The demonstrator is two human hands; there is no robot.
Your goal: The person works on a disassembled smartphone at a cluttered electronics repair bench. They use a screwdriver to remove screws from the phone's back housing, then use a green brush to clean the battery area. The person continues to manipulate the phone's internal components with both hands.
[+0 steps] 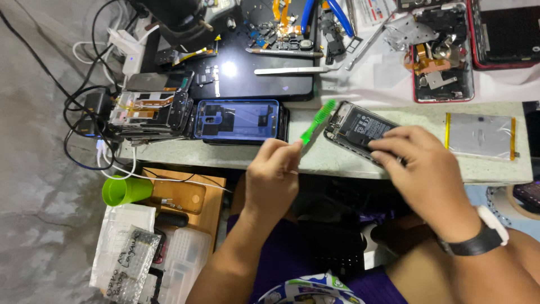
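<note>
Two bare hands work at the near edge of a pale workbench (337,160). The left hand (273,177) is raised from the lap with the forearm angled up and inward; its fingers are curled tight around the handle of a green toothbrush (315,123), which slants up and to the right, bristle end near the top corner of an opened phone (360,128). The right hand (419,166) reaches in from the right, palm down, wrist bearing a dark watch band (478,242). Its fingers lie flat and close together on the phone's lower edge, pressing it to the bench rather than enclosing it.

The opened phone lies tilted on the bench, back cover off, black battery exposed. A blue phone frame (239,119) lies to the left of the brush, well apart from the hands. A silver battery pouch (481,135) lies to the right. A green cup (125,190) lies on its side on a low wooden stand (211,194) below the bench.
</note>
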